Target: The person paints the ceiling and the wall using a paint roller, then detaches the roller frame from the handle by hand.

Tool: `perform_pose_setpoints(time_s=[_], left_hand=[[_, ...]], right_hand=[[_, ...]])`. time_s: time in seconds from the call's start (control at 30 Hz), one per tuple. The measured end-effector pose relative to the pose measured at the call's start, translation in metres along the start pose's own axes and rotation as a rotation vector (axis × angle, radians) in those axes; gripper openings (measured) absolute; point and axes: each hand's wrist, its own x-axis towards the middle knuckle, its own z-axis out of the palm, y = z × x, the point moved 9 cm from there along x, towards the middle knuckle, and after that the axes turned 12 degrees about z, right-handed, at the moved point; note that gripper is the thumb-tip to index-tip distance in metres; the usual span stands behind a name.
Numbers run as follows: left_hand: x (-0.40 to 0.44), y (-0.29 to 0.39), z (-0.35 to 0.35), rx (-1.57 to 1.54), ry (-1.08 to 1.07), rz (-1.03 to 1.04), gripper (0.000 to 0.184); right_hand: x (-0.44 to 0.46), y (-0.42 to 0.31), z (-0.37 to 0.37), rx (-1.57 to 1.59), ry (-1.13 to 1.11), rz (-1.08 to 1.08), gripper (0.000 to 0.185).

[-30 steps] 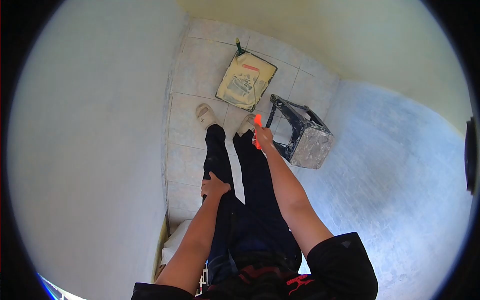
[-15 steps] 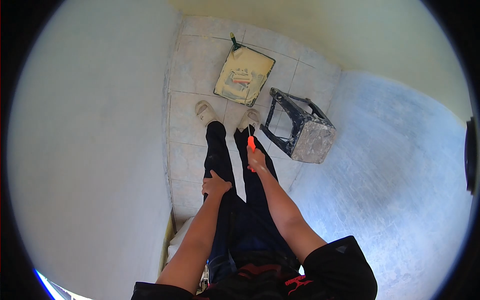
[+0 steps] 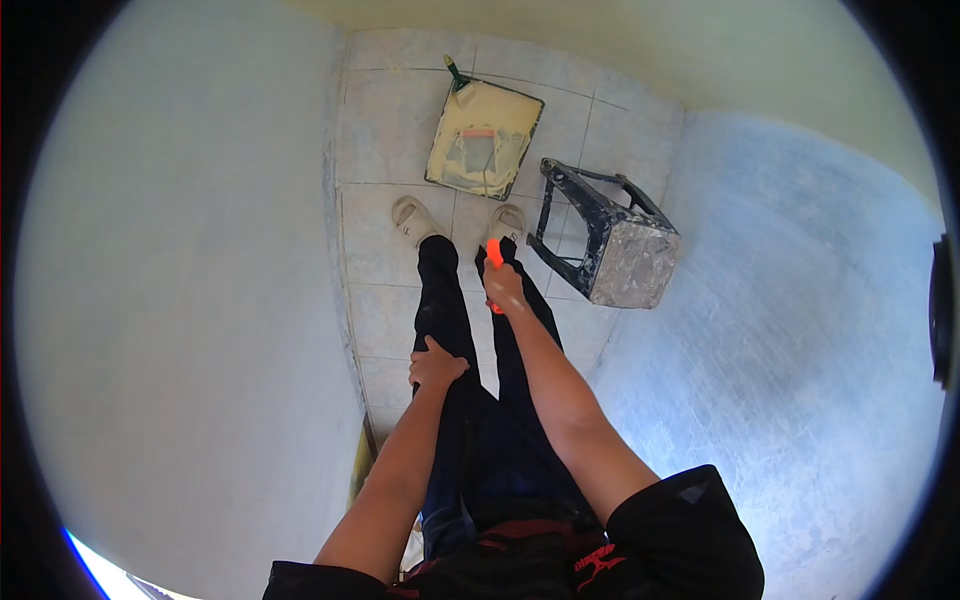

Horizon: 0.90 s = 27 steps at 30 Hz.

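Observation:
My right hand (image 3: 503, 287) is closed round the orange handle (image 3: 494, 252) of a roller, in front of my right shin. A thin rod leads from the handle towards the tray. The roller head, with a reddish strip (image 3: 478, 133), lies in the cream paint of a black-rimmed tray (image 3: 519, 152) on the floor. A green-handled brush (image 3: 455, 73) rests on the tray's far left corner. My left hand (image 3: 436, 366) lies on my left leg near the knee, thumb spread, holding nothing; some of its fingers are hidden.
A paint-spattered black stool (image 3: 634, 264) lies on its side to the right of my feet. Pale walls (image 3: 190, 280) (image 3: 770, 330) stand close on both sides, and another wall rises beyond the tray. My slippers (image 3: 413, 220) are on the tiled floor (image 3: 385, 130).
The roller head first came nearer through the paint, then moved back away. My right hand drew back towards me, then reached forward again. My left hand has stayed on my leg.

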Motion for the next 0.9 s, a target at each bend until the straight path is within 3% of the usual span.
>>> perform_pose_setpoints(time_s=[0.17,0.23,0.47,0.63,0.77,0.83,0.9], left_hand=[[-0.003,0.006,0.0,-0.005,0.022,0.004,0.115],[0.001,0.004,-0.004,-0.004,0.027,0.005,0.122],[0.005,0.001,-0.004,0.006,0.0,-0.028,0.118],[0.007,-0.001,-0.004,-0.05,0.005,-0.002,0.116],[0.02,0.003,-0.013,-0.04,0.057,0.064,0.104],[0.047,0.031,-0.033,-0.044,0.429,0.453,0.083],[0.042,0.06,-0.066,-0.183,0.498,0.672,0.059]], right_hand=[[-0.029,0.067,0.019,-0.032,0.015,0.106,0.068],[-0.022,0.068,0.025,-0.012,-0.024,0.138,0.068],[0.008,-0.007,0.003,-0.041,-0.013,-0.003,0.065],[-0.031,0.069,0.012,-0.091,0.051,0.075,0.063],[-0.03,0.062,0.007,-0.12,0.059,0.091,0.06],[-0.029,0.017,-0.013,-0.102,0.093,0.016,0.064],[-0.004,-0.003,-0.007,-0.044,0.017,-0.002,0.061]])
